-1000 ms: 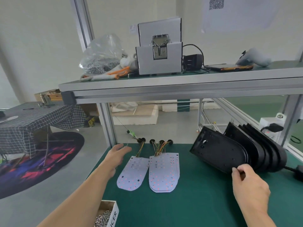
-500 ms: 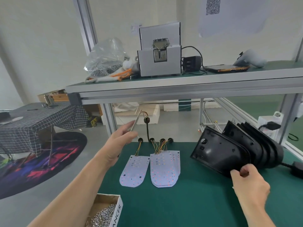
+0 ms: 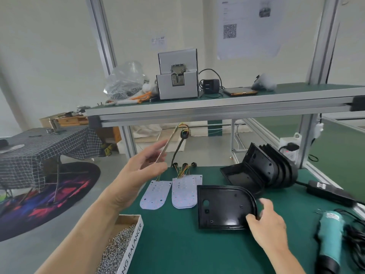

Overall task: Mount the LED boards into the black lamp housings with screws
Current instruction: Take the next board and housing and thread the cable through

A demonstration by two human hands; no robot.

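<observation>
My left hand (image 3: 146, 171) holds one LED board (image 3: 171, 141) edge-on in the air, its coloured wires and black grommet (image 3: 184, 133) hanging from the top end. My right hand (image 3: 265, 220) grips the curved rim of a black lamp housing (image 3: 223, 208) that lies flat, open side up, on the green bench. More LED boards (image 3: 184, 191) lie in a small stack and a single one (image 3: 156, 194) left of it. A row of black housings (image 3: 270, 167) leans at the back right.
A cardboard box of screws (image 3: 126, 242) stands at the bench's front left edge. A teal electric screwdriver (image 3: 329, 236) lies at the right with its cable and power brick (image 3: 327, 191). An upper shelf (image 3: 217, 109) carries a screw feeder (image 3: 177, 76).
My left hand lifted an LED board off the bench and raised it. My right hand pulled one housing from the leaning row and laid it flat in front of me.
</observation>
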